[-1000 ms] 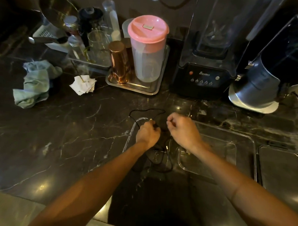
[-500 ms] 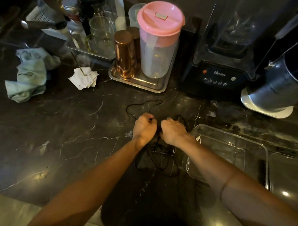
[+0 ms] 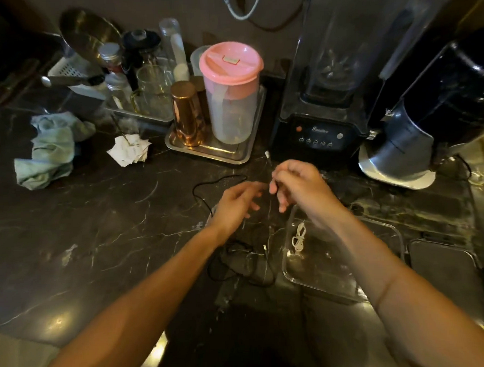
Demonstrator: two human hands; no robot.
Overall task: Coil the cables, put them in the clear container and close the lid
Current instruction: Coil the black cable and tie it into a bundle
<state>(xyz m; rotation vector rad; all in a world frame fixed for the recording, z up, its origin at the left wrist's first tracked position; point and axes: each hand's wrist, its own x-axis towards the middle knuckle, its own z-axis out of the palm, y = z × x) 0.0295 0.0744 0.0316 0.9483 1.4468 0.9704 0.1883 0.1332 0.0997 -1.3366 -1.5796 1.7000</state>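
Right hand [image 3: 296, 185] pinches thin cable [image 3: 268, 165].

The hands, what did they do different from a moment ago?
Both fists have loosened. The left hand let go, fingers now spread above the black cable. The right hand lifted and pinches a thin cable whose white plug sticks up. The coiled white cable stays in the clear container.
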